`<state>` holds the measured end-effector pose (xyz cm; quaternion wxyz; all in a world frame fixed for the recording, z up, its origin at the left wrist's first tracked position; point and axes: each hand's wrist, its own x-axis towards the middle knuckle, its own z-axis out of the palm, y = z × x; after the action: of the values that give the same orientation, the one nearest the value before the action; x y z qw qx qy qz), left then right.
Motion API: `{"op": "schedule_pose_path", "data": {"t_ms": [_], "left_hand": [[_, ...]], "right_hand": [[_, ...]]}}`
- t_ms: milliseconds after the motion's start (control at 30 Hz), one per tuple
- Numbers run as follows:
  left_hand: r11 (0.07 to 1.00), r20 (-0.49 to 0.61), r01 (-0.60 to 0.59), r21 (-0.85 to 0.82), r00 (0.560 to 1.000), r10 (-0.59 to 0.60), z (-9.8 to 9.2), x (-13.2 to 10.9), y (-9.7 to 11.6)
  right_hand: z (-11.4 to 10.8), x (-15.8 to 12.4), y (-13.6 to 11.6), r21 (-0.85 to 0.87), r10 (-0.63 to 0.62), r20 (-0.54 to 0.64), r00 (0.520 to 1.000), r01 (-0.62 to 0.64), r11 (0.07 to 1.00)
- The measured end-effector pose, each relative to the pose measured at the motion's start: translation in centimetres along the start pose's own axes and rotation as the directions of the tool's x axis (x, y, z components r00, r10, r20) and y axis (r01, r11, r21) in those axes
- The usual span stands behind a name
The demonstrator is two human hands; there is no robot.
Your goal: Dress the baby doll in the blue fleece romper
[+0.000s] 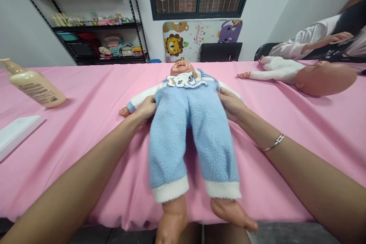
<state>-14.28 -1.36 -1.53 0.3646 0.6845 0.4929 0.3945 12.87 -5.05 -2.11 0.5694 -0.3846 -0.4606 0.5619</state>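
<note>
Head view | our left hand (pixel 145 109) and right hand (pixel 231 104) lie flat, fingers together — pressed against either side of the blue fleece romper (pixel 183 137) on a baby doll (pixel 181 69) | doll on its back on the pink-covered table (pixel 85 160), feet over the edge — cream plastic bottle (pixel 34 84) off to our left

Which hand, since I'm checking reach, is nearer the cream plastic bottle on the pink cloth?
Left. The left hand rests on the blue fleece doll suit, closer to the bottle; the right hand touches the suit's opposite side, farther away.
</note>
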Motion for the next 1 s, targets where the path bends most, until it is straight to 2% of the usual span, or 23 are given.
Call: {"op": "schedule_pose_path", "data": {"t_ms": [100, 167, 233, 300, 400, 467, 500, 533, 633, 667, 733, 800, 867, 933, 1000], "left_hand": [[0.998, 0.161, -0.01, -0.062, 0.987, 0.02, -0.8, 0.5, -0.2], [0.999, 0.297, -0.021, -0.027, 0.955, 0.028, -1.5, 0.6, -0.3], [1.0, 0.386, -0.004, -0.015, 0.922, 0.009, -2.1, 0.6, -0.3], [0.993, 0.41, 0.043, -0.108, 0.912, 0.005, -2.6, 0.3, 0.0], [0.954, 0.364, 0.121, -0.273, 0.931, -0.014, -3.3, 0.0, 0.7], [0.963, 0.345, 0.138, -0.233, 0.937, -0.05, -3.6, 0.1, 1.0], [0.975, 0.332, 0.134, -0.176, 0.941, -0.069, -3.7, 0.2, 1.0], [0.986, 0.308, 0.123, -0.11, 0.948, -0.083, -3.7, 0.3, 1.0], [0.996, 0.169, 0.044, 0.08, 0.984, -0.057, -3.3, 0.5, 0.8], [0.988, 0.116, -0.001, 0.157, 0.993, -0.017, -3.1, 0.4, 0.9], [0.937, 0.017, -0.099, 0.334, 0.995, 0.099, -2.5, 0.2, 1.6], [0.873, -0.079, -0.17, 0.458, 0.97, 0.23, -1.9, -0.2, 2.9], [0.834, -0.142, -0.242, 0.495, 0.925, 0.353, -0.9, -0.8, 4.8], [0.796, -0.144, -0.351, 0.494, 0.869, 0.473, 0.6, -1.3, 7.1], [0.719, -0.069, -0.469, 0.513, 0.813, 0.579, 2.6, -1.7, 9.6]], "right_hand": [[-0.2, 0.9, -0.2, -0.013, -0.076, -0.171, 0.982, 0.075, 0.997], [-0.3, 1.3, -0.2, -0.032, -0.07, -0.221, 0.973, 0.065, 0.997], [-0.2, 1.4, -0.1, -0.043, -0.034, -0.193, 0.981, 0.026, 0.999], [0.0, 1.1, 0.1, -0.061, 0.03, -0.097, 0.995, -0.036, 0.997], [0.3, 0.7, 0.3, -0.074, 0.134, 0.075, 0.988, -0.128, 0.989], [0.0, 0.6, 0.1, -0.026, 0.175, 0.166, 0.97, -0.173, 0.985], [-0.2, 0.7, 0.0, 0.01, 0.174, 0.166, 0.971, -0.178, 0.984], [-0.5, 0.8, -0.2, 0.039, 0.16, 0.124, 0.979, -0.166, 0.985], [-1.3, 1.2, -0.7, 0.006, 0.075, -0.119, 0.99, -0.075, 0.997], [-1.5, 1.3, -0.8, -0.027, 0.056, -0.159, 0.986, -0.061, 0.998], [-1.9, 1.2, -0.9, -0.072, 0.047, -0.14, 0.989, -0.057, 0.996], [-2.2, 1.0, -0.8, -0.127, 0.029, -0.092, 0.995, -0.04, 0.991], [-2.3, 0.9, -0.6, -0.253, -0.041, -0.07, 0.997, 0.022, 0.967], [-2.2, 1.0, -0.3, -0.42, -0.156, -0.074, 0.985, 0.111, 0.901], [-1.8, 1.1, 0.1, -0.579, -0.288, -0.103, 0.952, 0.178, 0.796]]}}
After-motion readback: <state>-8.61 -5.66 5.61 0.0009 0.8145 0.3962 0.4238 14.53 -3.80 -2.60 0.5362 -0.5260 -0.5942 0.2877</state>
